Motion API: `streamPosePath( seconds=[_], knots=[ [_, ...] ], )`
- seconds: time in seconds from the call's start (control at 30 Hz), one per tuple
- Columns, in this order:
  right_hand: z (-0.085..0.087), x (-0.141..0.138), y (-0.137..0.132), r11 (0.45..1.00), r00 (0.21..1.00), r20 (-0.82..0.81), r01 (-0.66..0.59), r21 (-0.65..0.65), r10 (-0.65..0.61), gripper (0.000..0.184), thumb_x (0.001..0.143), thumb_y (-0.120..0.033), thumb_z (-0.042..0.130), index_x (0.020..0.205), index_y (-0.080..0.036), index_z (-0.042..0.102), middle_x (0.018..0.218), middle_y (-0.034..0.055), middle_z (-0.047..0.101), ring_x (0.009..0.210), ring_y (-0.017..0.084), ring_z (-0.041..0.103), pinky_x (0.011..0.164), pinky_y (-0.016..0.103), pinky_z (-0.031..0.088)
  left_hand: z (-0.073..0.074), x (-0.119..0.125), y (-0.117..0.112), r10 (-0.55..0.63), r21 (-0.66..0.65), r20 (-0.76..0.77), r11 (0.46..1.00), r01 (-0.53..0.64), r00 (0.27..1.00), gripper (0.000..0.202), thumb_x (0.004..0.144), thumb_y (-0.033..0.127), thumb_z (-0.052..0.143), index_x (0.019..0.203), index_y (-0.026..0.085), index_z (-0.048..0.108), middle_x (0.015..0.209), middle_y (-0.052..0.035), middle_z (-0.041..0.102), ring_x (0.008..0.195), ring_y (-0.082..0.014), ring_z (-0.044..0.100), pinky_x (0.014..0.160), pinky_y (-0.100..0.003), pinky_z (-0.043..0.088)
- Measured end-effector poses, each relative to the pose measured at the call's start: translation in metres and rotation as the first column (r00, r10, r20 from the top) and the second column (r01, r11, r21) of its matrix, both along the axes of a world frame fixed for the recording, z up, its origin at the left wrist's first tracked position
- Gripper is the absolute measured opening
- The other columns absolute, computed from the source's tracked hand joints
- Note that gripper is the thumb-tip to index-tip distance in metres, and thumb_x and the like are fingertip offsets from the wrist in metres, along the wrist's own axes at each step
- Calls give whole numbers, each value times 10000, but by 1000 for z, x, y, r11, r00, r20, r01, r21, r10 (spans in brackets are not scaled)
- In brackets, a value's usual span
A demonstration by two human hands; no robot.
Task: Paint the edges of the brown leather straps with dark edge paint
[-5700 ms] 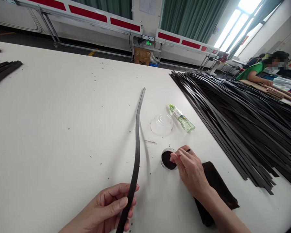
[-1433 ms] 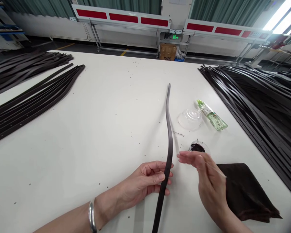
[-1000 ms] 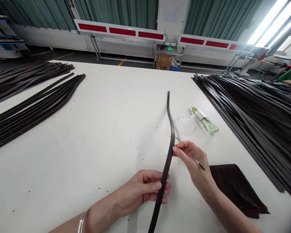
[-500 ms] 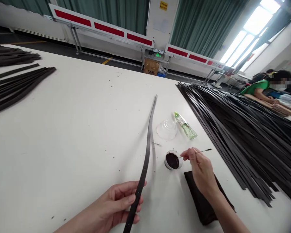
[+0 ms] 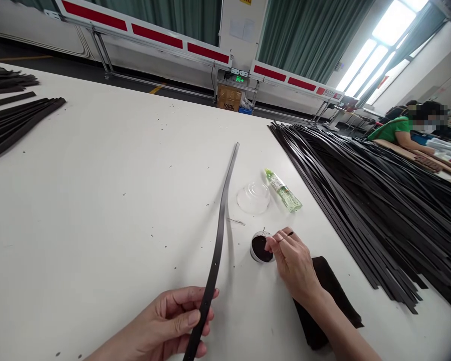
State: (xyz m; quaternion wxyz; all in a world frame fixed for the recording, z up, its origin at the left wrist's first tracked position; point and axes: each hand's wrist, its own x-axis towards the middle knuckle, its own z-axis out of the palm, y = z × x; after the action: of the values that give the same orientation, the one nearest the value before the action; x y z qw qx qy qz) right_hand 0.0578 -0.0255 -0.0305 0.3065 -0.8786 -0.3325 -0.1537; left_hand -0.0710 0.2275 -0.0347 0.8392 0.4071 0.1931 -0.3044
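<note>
My left hand (image 5: pixel 173 321) is closed around the lower part of a long dark strap (image 5: pixel 220 225) with a row of small holes. The strap's far end rises away from me over the white table. My right hand (image 5: pixel 295 260) pinches a thin dark-tipped swab (image 5: pixel 284 238) at the right rim of a small cup of dark liquid (image 5: pixel 261 249). Fingers hide the swab's lower end, so I cannot tell whether it touches the liquid. Partly under my right forearm lies a folded dark cloth (image 5: pixel 330 286).
Beyond the cup are a clear plastic lid (image 5: pixel 253 197) and a green-tinted tube (image 5: pixel 283 190). A large heap of dark straps (image 5: pixel 361 200) covers the right side; more dark strips (image 5: pixel 18 123) lie at the left. A person in green (image 5: pixel 394 130) sits at the far right.
My right hand has moved slightly left and turned, bringing its fingers over the cup's rim. My left hand still holds the strap. The whole view has shifted a little.
</note>
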Motion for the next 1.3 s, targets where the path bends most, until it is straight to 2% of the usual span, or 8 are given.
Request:
streamPosePath(
  seconds=[0.33,0.43,0.5,0.6,0.7,0.8,0.93,1.3],
  knots=[
    [14,-11,-1,984,993,-67,105,146,-96,378,1048,-288,340,740,-206,545,682,18,566,695,173,520,691,322,431,1,-1,-1,22,27,6,999,-22,1000,254,788,246,761,1039,220,745,898,-49,687,785,-169,611,750,-329,576],
    [21,-21,0,900,942,-300,258,351,-153,399,1040,-358,366,751,-204,592,721,25,605,685,163,550,671,296,461,3,0,-2,39,31,27,999,-40,999,237,802,244,748,1038,218,743,885,-41,674,773,-157,602,765,-334,577],
    [22,-28,3,824,873,-480,331,460,-83,407,1018,-423,414,755,-199,630,747,39,629,698,172,573,662,291,482,5,2,-4,49,24,45,998,-50,998,235,796,235,754,1029,208,744,887,-44,665,776,-154,595,765,-337,578],
    [18,-42,13,776,802,-595,340,531,56,388,1002,-440,451,785,-191,654,769,55,639,718,187,592,677,304,501,8,2,-6,54,-12,67,999,-53,996,247,771,203,776,1016,192,742,917,-53,651,819,-158,586,776,-347,582],
    [17,-61,26,799,834,-543,264,541,92,342,1020,-358,430,816,-198,653,800,51,643,762,185,603,707,302,488,8,1,-7,45,-57,111,998,-39,993,302,774,178,771,1072,185,720,957,-57,632,859,-160,585,799,-358,579],
    [18,-75,36,862,914,-354,11,507,196,306,1025,-207,371,871,-200,635,826,42,639,790,174,601,752,316,465,6,-1,-7,35,-76,141,997,-25,989,323,793,173,752,1111,182,697,1003,-62,613,872,-158,588,809,-366,579],
    [18,-81,45,863,932,-133,-250,440,338,276,965,-43,353,968,-174,596,820,43,641,773,169,582,742,339,463,5,-3,-7,33,-96,168,995,-17,985,310,818,160,725,1125,177,682,1024,-65,608,869,-146,582,809,-357,577],
    [15,-80,51,843,908,-65,-356,403,414,283,924,39,368,1012,-139,569,843,59,640,811,168,557,745,343,464,4,-1,-7,33,-112,186,994,-12,982,248,811,148,727,1055,165,690,994,-68,628,853,-151,588,749,-322,580]
  ],
)
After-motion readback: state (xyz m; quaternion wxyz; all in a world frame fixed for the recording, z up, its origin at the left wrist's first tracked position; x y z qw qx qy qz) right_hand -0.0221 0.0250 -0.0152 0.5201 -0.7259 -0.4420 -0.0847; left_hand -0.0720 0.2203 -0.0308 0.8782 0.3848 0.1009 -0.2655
